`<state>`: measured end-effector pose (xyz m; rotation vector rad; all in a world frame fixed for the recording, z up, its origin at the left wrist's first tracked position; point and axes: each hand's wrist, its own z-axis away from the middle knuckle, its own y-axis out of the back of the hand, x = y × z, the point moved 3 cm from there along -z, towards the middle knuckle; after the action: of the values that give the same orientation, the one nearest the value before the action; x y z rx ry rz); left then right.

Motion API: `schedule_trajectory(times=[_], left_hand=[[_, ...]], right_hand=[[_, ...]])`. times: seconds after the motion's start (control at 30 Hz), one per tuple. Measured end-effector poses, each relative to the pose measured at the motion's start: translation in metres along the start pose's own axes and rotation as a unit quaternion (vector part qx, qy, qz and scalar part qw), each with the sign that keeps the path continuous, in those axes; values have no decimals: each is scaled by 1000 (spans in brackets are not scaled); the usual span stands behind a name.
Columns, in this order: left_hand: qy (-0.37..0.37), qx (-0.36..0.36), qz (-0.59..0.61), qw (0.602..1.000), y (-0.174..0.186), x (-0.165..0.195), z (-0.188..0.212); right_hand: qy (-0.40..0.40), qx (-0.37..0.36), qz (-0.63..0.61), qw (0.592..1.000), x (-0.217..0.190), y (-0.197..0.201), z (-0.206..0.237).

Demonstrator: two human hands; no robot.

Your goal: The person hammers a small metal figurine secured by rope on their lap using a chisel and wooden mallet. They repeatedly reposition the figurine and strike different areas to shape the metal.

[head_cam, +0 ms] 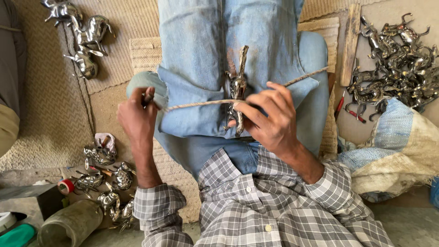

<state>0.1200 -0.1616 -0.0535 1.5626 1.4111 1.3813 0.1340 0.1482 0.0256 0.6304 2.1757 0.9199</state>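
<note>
1. We hold a shiny metal animal figurine point(237, 91) upright at the centre of the frame, over our denim lap point(201, 50); a taut cord point(201, 103) crosses it.
2. Our right hand point(270, 120) curls half-closed around figurine and cord; our left hand point(136, 114), left of centre, pinches the cord's end in a fist.
3. Judging by the piles, bright figurines point(107, 183) lie lower left; a darker heap point(398, 59) waits upper right; much seems left.
</note>
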Motion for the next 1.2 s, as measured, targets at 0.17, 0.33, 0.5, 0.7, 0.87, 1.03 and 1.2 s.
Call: schedule_trajectory(times=[0.17,0.33,0.5,0.7,0.87,1.03,1.2], left_hand=[[98,41,190,976,-20,-12,25],[138,31,348,927,-2,34,27],[-130,-51,343,929,24,132,30],[-190,-19,279,941,17,176,31],[-223,-3,249,943,10,175,41],[-150,0,283,947,12,160,42],[-150,-3,267,952,18,158,45]], right_hand=[[26,16,41,999,0,-10,-3],[31,20,36,999,15,-15,-12],[13,-19,26,999,31,-15,-16],[-23,-13,-24,999,43,-20,-12],[-17,2,-38,999,45,-24,-7],[-25,-10,-28,999,41,-28,-9],[-16,-15,-17,1000,38,-31,-12]])
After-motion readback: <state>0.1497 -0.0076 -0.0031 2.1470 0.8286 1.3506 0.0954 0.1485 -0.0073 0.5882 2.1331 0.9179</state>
